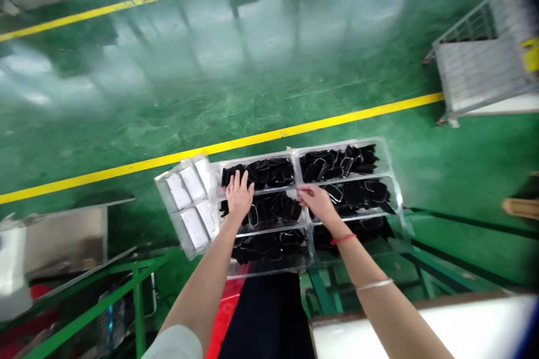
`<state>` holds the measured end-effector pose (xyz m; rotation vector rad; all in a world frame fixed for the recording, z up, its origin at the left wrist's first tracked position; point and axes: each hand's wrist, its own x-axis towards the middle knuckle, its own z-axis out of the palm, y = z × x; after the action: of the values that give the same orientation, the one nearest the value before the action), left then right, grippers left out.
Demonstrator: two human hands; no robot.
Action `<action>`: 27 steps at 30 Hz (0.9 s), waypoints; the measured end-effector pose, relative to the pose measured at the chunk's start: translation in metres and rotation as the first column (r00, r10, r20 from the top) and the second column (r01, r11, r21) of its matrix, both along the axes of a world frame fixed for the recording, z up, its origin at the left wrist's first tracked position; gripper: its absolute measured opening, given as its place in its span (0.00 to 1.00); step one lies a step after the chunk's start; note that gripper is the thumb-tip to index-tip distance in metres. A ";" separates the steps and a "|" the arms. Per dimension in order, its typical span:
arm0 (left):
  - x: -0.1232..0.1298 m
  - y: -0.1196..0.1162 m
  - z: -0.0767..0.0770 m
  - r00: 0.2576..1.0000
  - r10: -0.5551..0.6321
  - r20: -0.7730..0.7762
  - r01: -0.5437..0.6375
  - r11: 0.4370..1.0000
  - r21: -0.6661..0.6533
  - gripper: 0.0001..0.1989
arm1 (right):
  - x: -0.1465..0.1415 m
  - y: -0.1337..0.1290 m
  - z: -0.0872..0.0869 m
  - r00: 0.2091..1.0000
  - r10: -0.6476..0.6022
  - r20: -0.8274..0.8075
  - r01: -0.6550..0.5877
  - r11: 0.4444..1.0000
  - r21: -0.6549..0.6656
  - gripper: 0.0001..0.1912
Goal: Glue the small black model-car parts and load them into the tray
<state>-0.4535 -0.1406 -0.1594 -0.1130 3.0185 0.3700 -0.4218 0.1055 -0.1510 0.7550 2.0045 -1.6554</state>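
Note:
A clear plastic tray [309, 247] lies before me, its compartments filled with flat black pieces [273, 207], some with pale, shiny edges. My left hand [239, 197] rests over the tray's left side with its fingers stretched out, touching the black pieces or the divider there. Near the middle divider, my right hand [315, 199] has its fingers drawn together. Whatever may be between those fingertips is hidden. A smaller clear tray [177, 224] adjoins the left end and holds several white packets [193, 228].
Green floor [252, 67] with yellow lines [269, 137] stretches beyond the trays. At the right stands a grey metal cart [475, 67]. A white-topped surface [463, 328] is at the lower right, and green metal framing [137, 308] at the lower left.

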 end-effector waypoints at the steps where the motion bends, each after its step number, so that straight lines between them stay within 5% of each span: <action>1: -0.004 0.001 -0.003 1.000 0.003 0.008 -0.003 1.000 -0.001 0.25 | 0.010 0.027 0.002 1.000 -0.013 0.016 0.011 0.997 0.077 0.10; 4: -0.005 0.005 -0.001 1.000 0.027 -0.009 -0.027 1.000 -0.009 0.26 | 0.036 0.093 0.006 0.997 -0.051 0.061 0.028 0.941 0.338 0.10; 7: 0.014 0.007 0.014 0.999 0.005 -0.049 -0.005 1.000 -0.012 0.27 | 0.052 0.116 0.003 0.996 0.034 0.078 -0.067 0.880 0.470 0.09; 11: 0.074 0.004 0.024 0.989 -0.130 -0.069 0.129 0.991 -0.018 0.24 | 0.060 0.096 -0.009 0.975 0.216 0.059 -0.214 0.825 0.522 0.16; 16: 0.130 -0.005 0.005 0.985 -0.163 -0.048 0.164 0.987 0.001 0.19 | 0.064 0.080 -0.013 0.936 0.342 0.081 -0.320 0.736 0.597 0.13; 22: 0.124 -0.009 0.001 0.986 -0.168 -0.005 0.168 0.986 0.012 0.16 | 0.066 0.089 -0.001 0.893 0.444 0.079 -0.370 0.620 0.692 0.07; 27: 0.120 -0.002 0.008 0.992 -0.118 0.043 0.119 0.992 -0.034 0.17 | 0.059 0.089 0.008 0.866 0.500 -0.001 -0.352 0.612 0.708 0.06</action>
<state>-0.3335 -0.1427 -0.1510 0.0555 2.9747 0.2988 -0.3623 0.1949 -0.1434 0.2577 2.7188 -0.6873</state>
